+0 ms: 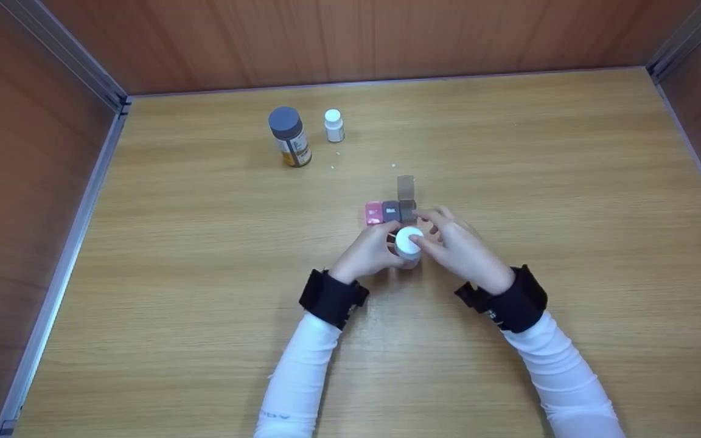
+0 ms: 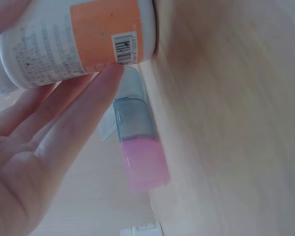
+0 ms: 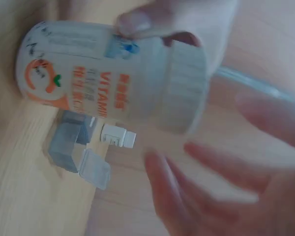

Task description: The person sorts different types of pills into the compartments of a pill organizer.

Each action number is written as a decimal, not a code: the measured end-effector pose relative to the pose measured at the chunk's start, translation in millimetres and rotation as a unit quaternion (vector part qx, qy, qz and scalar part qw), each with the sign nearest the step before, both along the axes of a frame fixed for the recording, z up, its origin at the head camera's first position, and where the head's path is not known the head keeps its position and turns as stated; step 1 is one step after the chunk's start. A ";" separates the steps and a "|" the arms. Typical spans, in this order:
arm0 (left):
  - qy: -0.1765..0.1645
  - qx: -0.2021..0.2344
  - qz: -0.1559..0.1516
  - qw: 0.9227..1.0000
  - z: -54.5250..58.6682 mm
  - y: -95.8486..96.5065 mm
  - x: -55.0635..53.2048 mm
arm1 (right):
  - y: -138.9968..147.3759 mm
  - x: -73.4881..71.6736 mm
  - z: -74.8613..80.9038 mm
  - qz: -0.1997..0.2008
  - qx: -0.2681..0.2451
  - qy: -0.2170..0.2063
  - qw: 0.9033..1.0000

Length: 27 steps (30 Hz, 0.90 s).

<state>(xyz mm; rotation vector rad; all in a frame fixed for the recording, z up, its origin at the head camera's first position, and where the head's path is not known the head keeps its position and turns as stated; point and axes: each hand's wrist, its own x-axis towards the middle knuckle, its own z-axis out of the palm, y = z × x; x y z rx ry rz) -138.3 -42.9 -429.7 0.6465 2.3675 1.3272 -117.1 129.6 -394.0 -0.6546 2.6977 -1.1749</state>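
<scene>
My left hand [image 1: 367, 252] grips a white vitamin bottle [image 3: 88, 73] with an orange label and a white screw cap [image 1: 409, 239]. The bottle stands upright at the table surface. Around the cap, my right hand [image 1: 465, 250] has its fingers spread; in the right wrist view these fingers are blurred and appear apart from the cap. Just beyond the bottle lies a small pill box [image 1: 390, 211] with a pink compartment [image 2: 145, 164] and grey ones. The lid [image 3: 95, 169] of its rightmost grey compartment is raised; the inside is too blurred to tell.
Farther back stand a brown bottle with a dark cap [image 1: 289, 137] and a small white bottle [image 1: 334, 126]. Several tiny white bits, one of them a white speck [image 1: 394, 165], lie behind the pill box. Wood-grain panels [image 1: 350, 42] border the table.
</scene>
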 end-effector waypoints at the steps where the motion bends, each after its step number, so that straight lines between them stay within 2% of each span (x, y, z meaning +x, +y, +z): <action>1: 0.006 0.000 -0.001 1.000 -0.3 0.0 -0.1 | -4.4 2.6 -1.3 -0.025 0.020 0.029 0.999; 4: 0.018 -0.001 -0.002 1.000 -0.9 0.6 -0.5 | -16.3 8.5 -6.5 -0.072 0.066 0.108 0.989; 7: 0.019 0.000 0.000 1.000 -1.5 1.0 -0.8 | -22.2 11.1 -9.7 -0.088 0.079 0.142 0.983; 10: 0.022 -0.004 -0.002 1.000 -1.7 0.7 -0.8 | -21.3 10.7 -8.2 -0.084 0.057 0.115 0.988; 14: 0.033 -0.015 -0.006 0.999 -1.2 -0.3 0.0 | -15.5 7.0 -2.4 -0.050 0.016 0.045 0.998; 19: 0.017 -0.007 0.006 1.000 0.3 -1.1 2.0 | -8.8 2.0 1.9 -0.012 -0.021 -0.021 0.999; 23: 0.004 -0.001 0.013 1.000 1.3 -0.8 2.7 | -3.5 -1.7 1.4 0.025 -0.049 -0.031 0.998; 27: -0.004 -0.003 0.014 1.000 1.5 0.1 2.8 | 1.7 -4.8 2.0 0.056 -0.054 -0.030 0.997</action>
